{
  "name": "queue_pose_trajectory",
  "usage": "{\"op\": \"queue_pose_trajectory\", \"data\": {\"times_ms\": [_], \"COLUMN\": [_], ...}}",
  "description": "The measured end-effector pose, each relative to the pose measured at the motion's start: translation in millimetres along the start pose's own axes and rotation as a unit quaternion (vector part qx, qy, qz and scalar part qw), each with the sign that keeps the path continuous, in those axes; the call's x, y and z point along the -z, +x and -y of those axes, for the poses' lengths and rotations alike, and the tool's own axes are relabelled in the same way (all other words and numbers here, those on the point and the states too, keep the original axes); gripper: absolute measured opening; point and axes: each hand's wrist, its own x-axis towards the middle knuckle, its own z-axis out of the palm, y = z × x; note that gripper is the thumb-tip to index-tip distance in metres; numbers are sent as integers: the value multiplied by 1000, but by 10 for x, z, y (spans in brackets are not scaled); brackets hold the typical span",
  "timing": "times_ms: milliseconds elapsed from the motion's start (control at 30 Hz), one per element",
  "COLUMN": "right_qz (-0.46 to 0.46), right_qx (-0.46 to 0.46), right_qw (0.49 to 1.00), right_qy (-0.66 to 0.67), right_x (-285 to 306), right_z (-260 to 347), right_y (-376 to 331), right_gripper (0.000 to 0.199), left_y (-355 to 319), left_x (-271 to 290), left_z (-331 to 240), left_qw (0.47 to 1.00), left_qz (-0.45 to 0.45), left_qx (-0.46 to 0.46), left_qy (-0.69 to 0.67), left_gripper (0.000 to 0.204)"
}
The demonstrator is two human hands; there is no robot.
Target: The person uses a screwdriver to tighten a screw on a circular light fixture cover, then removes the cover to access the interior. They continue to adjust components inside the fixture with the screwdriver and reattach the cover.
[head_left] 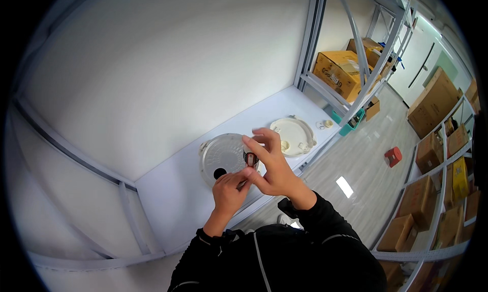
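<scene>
Above a round device with a clear grey top and a pale rim, my two hands meet around a small dark and reddish-brown part with a pale centre. My left hand is closed, its fingertips pinching at the part's lower end. The thumb of my right hand touches there too, while its other fingers curve over the part from above. What kind of part it is cannot be made out. A black round spot shows on the device beside my left fingers.
A round cream cover lies on the white table, right of the device. Small pale pieces sit by the table's right end. Beyond stand a teal bin, a yellow carton, a red stool and shelves of cardboard boxes.
</scene>
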Motion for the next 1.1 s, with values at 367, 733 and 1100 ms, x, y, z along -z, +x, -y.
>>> {"op": "queue_pose_trajectory", "data": {"times_ms": [367,733,1100], "right_qz": [-27,-1,33], "right_qx": [32,-13,-58], "right_qw": [999,999,997], "right_qy": [-19,44,27], "right_x": [-34,-32,18], "right_z": [-40,-145,-129], "right_y": [-13,-95,-120], "right_gripper": [67,68,65], "left_y": [-11,-5,-8], "left_x": [12,10,-6], "left_z": [-15,7,41], "left_qw": [999,1000,1000], "left_qz": [20,7,3], "left_qx": [29,19,5], "left_qy": [9,0,-4], "left_gripper": [18,18,23]}}
